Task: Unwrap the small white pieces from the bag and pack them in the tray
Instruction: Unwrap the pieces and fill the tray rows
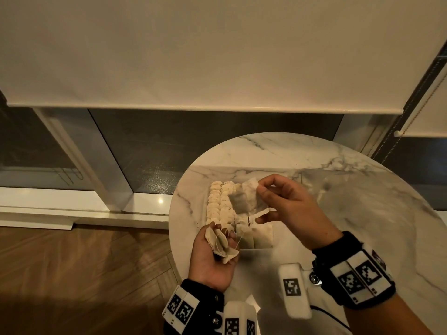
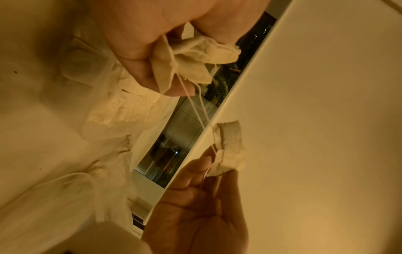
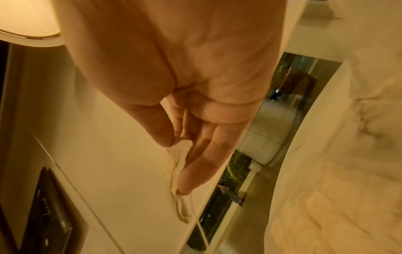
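Over the clear tray (image 1: 257, 248), my right hand (image 1: 262, 189) pinches a small white paper bag (image 1: 245, 199) by its upper corner, and a lower finger touches its bottom edge. In the right wrist view the bag (image 3: 181, 153) shows edge-on between thumb and fingers (image 3: 191, 171). My left hand (image 1: 225, 235), near the tray's front left corner, grips a crumpled bundle of bags (image 1: 221, 246). Thin strings (image 2: 195, 106) run from that bundle (image 2: 195, 56) to the raised bag (image 2: 228, 151). Rows of white pieces (image 1: 217, 204) stand packed in the tray's left side.
The tray sits on a round marble table (image 1: 350, 189), whose left edge curves just beside my left hand. Wooden floor (image 1: 84, 274) lies below on the left. A window sill (image 1: 72, 209) and a lowered blind (image 1: 217, 56) are beyond the table.
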